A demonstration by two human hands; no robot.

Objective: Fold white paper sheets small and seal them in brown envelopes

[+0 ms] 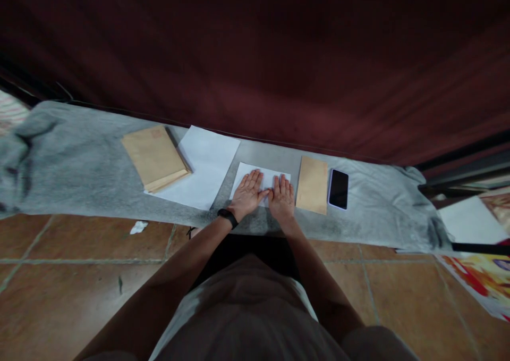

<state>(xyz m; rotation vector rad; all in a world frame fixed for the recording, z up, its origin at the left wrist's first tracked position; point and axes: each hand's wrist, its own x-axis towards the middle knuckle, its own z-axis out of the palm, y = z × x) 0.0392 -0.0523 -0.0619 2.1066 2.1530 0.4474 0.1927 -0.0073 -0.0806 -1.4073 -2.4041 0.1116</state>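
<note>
A white sheet of paper (266, 170), smaller than the sheets to its left and seemingly folded, lies in front of me on a grey cloth. Flat on its left half rests my left hand (247, 192), fingers stretched out, with a dark band on the wrist. My right hand (282, 197) presses on the right half, fingers also extended. The two thumbs meet near the middle. Both palms hide much of the paper's lower part. Just right of my right hand lies a single brown envelope (312, 184).
A stack of brown envelopes (155, 156) sits partly on large white paper (211, 156) at the left. Right of the single envelope is a phone (338, 189) with a dark screen. The grey cloth (87, 159) covers a narrow surface. A dark red curtain (255, 58) hangs behind it.
</note>
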